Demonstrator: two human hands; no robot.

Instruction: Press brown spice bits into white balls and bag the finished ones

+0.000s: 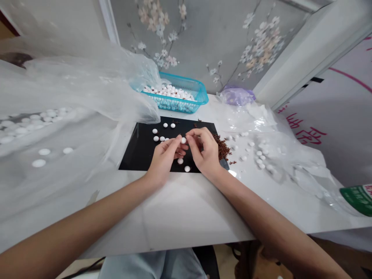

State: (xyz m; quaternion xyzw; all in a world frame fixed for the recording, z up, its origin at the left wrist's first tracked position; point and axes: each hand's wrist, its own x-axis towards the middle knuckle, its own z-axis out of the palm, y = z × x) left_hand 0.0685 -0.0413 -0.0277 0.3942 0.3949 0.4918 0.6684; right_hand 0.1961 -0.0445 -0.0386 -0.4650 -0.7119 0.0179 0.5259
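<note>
Over the black mat point(133, 155), my left hand point(165, 155) pinches a small white ball point(183, 140) between thumb and fingers. My right hand point(205, 149) is closed in a pinch right beside that ball. What its fingertips hold, if anything, is too small to make out. Several more white balls lie on the mat, among them one ball point(187, 169) near the front edge and another point(155, 131) to the left. To the right of my right hand is a heap of small reddish-brown pieces point(223, 149), partly hidden by that hand.
Behind the mat stands a blue plastic basket point(200, 99) full of white balls with brown bits. Clear plastic bags point(87, 89) spread over the left side, with loose balls. More plastic point(285, 155) and balls lie right, near a green-labelled bottle point(357, 199).
</note>
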